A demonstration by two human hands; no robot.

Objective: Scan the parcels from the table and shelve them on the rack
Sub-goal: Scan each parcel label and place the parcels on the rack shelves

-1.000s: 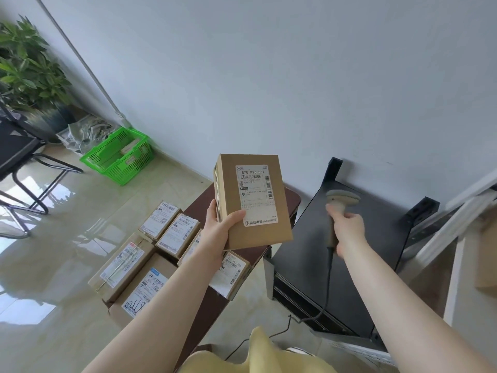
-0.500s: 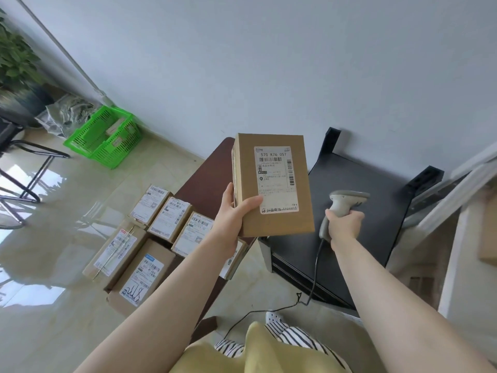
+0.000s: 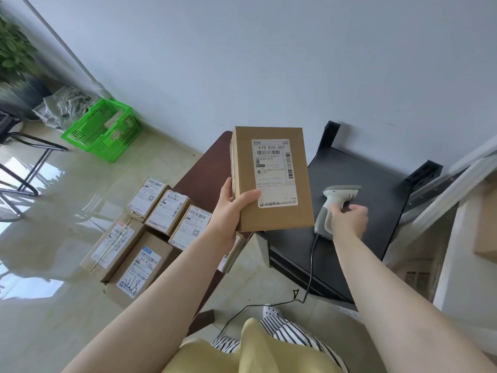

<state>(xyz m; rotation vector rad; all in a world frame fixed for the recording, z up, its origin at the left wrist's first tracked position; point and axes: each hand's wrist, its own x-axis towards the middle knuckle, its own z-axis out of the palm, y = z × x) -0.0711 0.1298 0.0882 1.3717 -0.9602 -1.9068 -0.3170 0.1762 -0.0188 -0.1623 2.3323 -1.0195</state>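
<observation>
Over glossy tile floor (image 3: 53, 211) and brown table (image 3: 207, 173), left hand (image 3: 228, 214) grips box (image 3: 271, 179) labelled "570 K76 057", right hand (image 3: 348, 220) clutching scanner (image 3: 333, 203) at three o'clock.

A dark brown table (image 3: 207, 181) is seen at centre, bearing labelled cardboard parcels (image 3: 166, 211) crowded at its left, near end. To its right, a black shelf (image 3: 376, 200) is touched by a grey barcode scanner (image 3: 332, 208).

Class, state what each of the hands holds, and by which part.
Left hand grips the parcel by its lower left edge; right hand grips the scanner by its handle.
</observation>
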